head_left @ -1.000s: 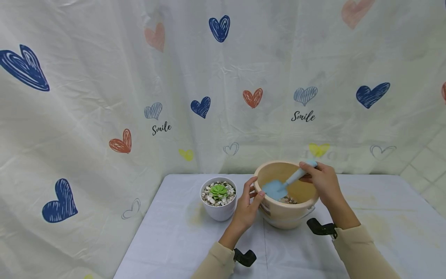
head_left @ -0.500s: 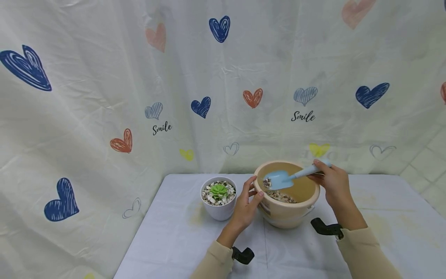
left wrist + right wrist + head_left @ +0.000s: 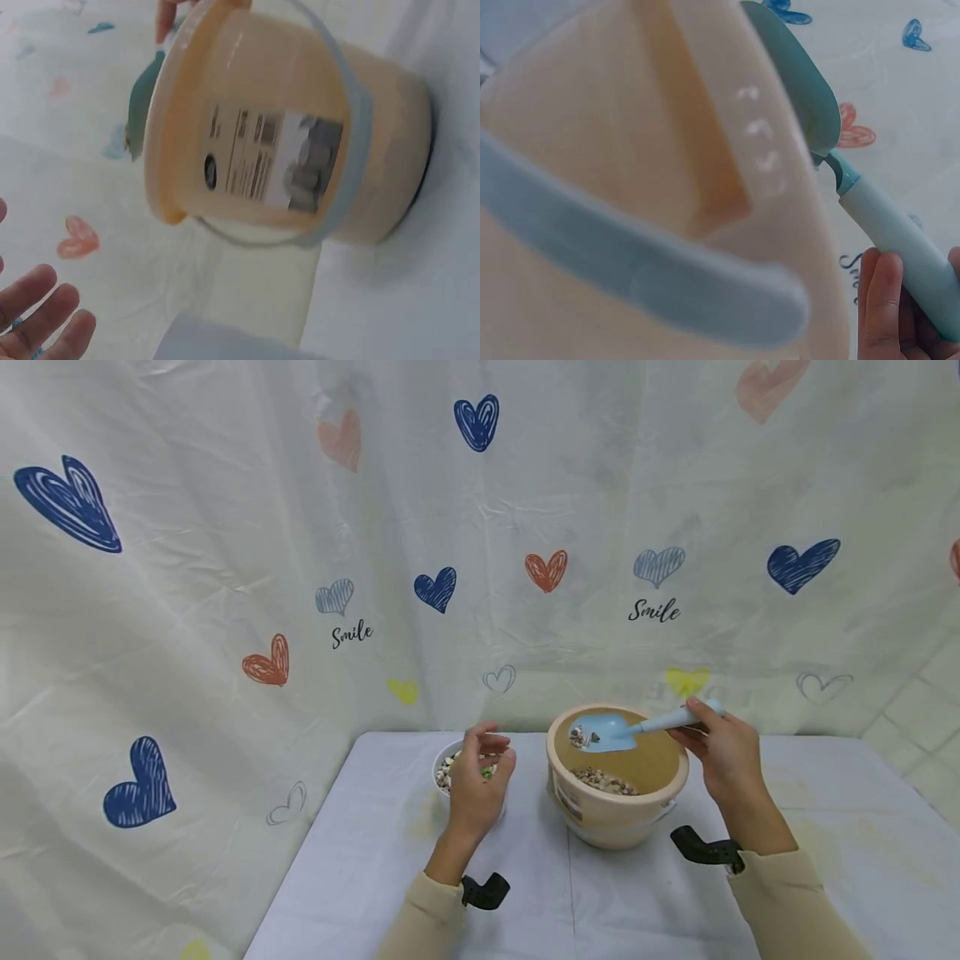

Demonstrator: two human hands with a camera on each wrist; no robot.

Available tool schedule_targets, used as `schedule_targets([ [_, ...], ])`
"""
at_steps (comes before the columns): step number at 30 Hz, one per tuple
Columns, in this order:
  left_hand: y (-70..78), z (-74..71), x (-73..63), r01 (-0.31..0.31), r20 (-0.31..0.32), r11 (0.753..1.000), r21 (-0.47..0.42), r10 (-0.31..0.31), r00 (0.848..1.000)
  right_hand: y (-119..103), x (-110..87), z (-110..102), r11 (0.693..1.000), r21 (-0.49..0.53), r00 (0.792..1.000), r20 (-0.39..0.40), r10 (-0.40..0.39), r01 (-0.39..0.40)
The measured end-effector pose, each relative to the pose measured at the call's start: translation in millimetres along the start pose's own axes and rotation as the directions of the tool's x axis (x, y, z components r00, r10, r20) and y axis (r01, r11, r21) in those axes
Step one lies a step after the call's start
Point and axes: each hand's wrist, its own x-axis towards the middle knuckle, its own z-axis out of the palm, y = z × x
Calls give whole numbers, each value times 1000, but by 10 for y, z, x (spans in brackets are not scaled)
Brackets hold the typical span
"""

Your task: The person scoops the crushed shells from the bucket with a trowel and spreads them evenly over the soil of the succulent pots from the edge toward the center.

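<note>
My right hand (image 3: 723,758) grips the handle of a light blue trowel (image 3: 611,732), held level just above a peach bucket (image 3: 618,818). Some small pebbles lie on the trowel's blade, and more pebbles (image 3: 606,781) cover the bucket's floor. Off the bucket, my left hand (image 3: 480,789) is raised in front of a white plant pot (image 3: 442,777) and hides much of it. Its fingers are loosely bent and hold nothing. A bit of green succulent (image 3: 487,772) and white stones show past the hand. In the right wrist view, fingers wrap the trowel's handle (image 3: 900,247).
A pale cloth covers the table (image 3: 360,877). Close behind its back edge hangs a white curtain (image 3: 585,643) printed with hearts. The bucket's grey bail handle (image 3: 360,150) hangs down along its side.
My left hand has let go of the bucket's rim and moved left to the plant pot. The trowel has come up out of the bucket, bearing pebbles, and my right hand shifted right.
</note>
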Motion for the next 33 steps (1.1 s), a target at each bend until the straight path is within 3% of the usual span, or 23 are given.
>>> schedule_targets([
  [3,-96,-202,64,-50,-90,983,175,67,994,-17,-39,81,999,39,1000,14,-3,2],
  [5,-166,-320,84,-20,-109,957,290,53,993,-22,-63,141,998,58,1000,24,3,-4],
  [10,-307,-464,55,110,-55,863,494,-95,994,-1,-94,288,998,50,999,15,34,-35],
  [14,-386,-410,-12,164,8,770,617,-214,977,56,-107,400,999,5,999,6,47,-47],
  [17,-410,-349,-48,184,24,737,650,-262,965,112,-117,479,998,-27,998,14,56,-56],
  [22,-416,-305,-80,218,0,723,655,-289,957,208,-129,585,995,-67,997,13,77,-76],
  [26,-436,-318,-79,234,-10,731,641,-297,955,272,-134,658,994,-76,997,15,82,-81],
  [30,-491,-373,-63,231,24,758,610,-308,951,328,-150,742,993,-81,996,26,87,-84],
  [33,-553,-442,-47,229,69,799,556,-319,945,374,-167,808,992,-102,997,15,82,-80],
])
